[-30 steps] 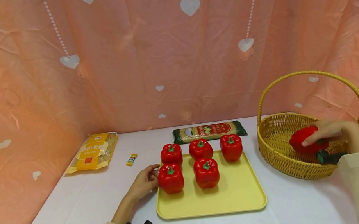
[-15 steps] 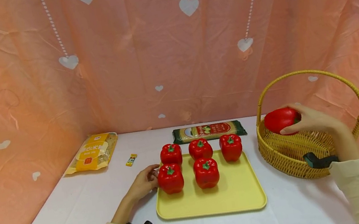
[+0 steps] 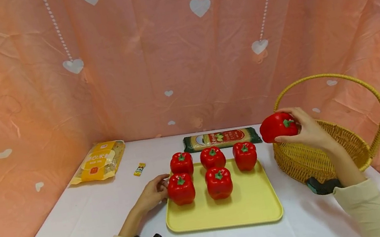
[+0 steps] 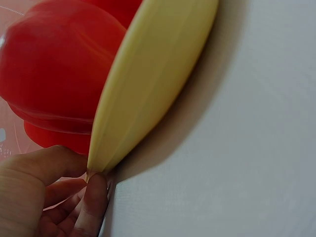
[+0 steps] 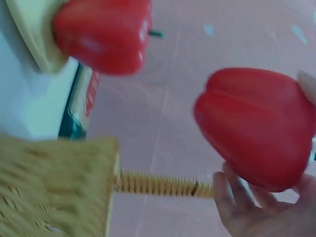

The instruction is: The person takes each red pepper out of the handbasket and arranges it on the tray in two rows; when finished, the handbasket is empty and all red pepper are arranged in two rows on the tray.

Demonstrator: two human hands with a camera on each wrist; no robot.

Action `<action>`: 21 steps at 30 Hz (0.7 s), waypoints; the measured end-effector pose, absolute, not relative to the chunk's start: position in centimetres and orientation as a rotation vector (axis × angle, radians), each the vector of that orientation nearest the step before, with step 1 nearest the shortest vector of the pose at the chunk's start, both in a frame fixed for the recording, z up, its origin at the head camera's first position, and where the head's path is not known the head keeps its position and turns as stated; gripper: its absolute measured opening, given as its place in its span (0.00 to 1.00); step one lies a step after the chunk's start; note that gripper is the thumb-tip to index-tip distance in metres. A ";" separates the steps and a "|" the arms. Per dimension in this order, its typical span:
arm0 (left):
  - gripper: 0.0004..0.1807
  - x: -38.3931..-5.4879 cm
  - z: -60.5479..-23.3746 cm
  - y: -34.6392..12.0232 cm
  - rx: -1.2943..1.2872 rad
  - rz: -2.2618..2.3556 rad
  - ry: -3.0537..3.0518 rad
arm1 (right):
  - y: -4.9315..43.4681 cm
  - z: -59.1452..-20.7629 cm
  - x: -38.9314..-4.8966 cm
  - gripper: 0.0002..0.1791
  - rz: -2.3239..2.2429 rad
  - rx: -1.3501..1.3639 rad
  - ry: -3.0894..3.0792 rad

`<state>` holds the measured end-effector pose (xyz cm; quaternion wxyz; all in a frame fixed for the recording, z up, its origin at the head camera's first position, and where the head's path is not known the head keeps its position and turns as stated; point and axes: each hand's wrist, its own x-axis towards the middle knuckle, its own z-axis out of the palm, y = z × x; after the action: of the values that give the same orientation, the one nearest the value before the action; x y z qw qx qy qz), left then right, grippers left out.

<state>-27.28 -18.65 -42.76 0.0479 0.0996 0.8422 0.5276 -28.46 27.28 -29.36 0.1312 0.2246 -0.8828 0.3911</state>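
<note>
My right hand (image 3: pixel 305 128) grips a red bell pepper (image 3: pixel 275 128) above the left rim of the wicker basket (image 3: pixel 296 165); the pepper lies on its side, green stem toward the palm. In the right wrist view, fingers and thumb curve round this pepper (image 5: pixel 256 128). At the left edge of a yellow tray (image 3: pixel 254 208), my left hand (image 3: pixel 153 193) pinches the rim between thumb and fingers, as the left wrist view shows on the tray's side (image 4: pixel 153 74). Several red bell peppers stand upright on the tray, the nearest one (image 3: pixel 181 189) right beside the left fingers.
Behind the tray lies a green-and-tan pasta packet (image 3: pixel 221 139). A yellow food bag (image 3: pixel 99 161) and a small candy-like packet (image 3: pixel 140 169) lie at the back left. The basket's tall arched handle (image 3: pixel 322 76) rises at the right. A pink curtain (image 3: pixel 173 62) hangs behind the table.
My right hand has lifted the pepper up out of the basket and carried it left past the basket's rim. The left hand and the tray stay where they were.
</note>
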 end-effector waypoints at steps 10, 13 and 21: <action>0.28 -25.7 -40.6 -17.9 0.296 1.594 2.571 | 24.4 -30.9 -27.1 0.38 1.119 0.660 -2.586; 0.29 -26.7 -42.0 -18.3 0.284 1.592 2.582 | 23.7 -31.4 -26.9 0.40 1.077 0.675 -2.607; 0.29 -27.4 -43.1 -18.6 0.316 1.597 2.580 | 22.4 -32.6 -26.6 0.40 0.954 0.644 -2.675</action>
<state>-27.42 -18.58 -43.12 0.0456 0.1035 0.8448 0.5230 -26.55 22.37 -32.59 0.1147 0.2196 -0.9126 0.3253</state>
